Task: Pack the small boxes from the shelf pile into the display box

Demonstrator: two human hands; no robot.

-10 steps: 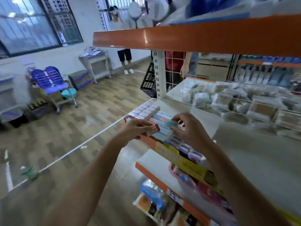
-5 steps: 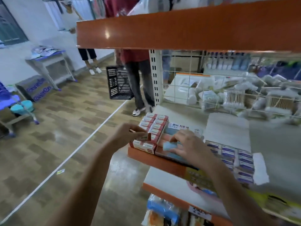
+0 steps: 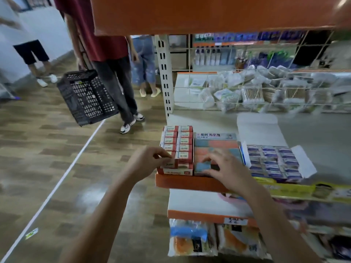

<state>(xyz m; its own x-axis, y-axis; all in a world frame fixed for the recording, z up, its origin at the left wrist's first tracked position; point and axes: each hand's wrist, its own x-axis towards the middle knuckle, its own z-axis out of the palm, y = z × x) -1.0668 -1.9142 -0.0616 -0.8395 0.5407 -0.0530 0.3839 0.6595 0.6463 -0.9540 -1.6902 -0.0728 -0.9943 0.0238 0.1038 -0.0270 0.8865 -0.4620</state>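
Note:
Three open display boxes stand side by side at the shelf's front left. The left display box [image 3: 175,171] holds two rows of small red-and-white boxes. My left hand [image 3: 147,162] pinches one small red-and-white box [image 3: 169,164] at its front left corner. The middle display box [image 3: 216,137], with Korean print on its back flap, holds pink and blue pieces. My right hand [image 3: 226,168] presses a light blue piece [image 3: 202,166] at its front. The right display box [image 3: 273,162] holds several blue-and-white boxes.
The orange shelf edge [image 3: 190,184] lies right under my hands; an orange shelf [image 3: 209,14] hangs overhead. A wire grid [image 3: 266,88] with bagged goods backs the shelf. A person carrying a black basket [image 3: 85,95] stands in the aisle to the left.
The view has swung right and down and come closer to the shelf. My left hand moved the red-and-white box down to the left box's front row. My right hand stays on the blue piece.

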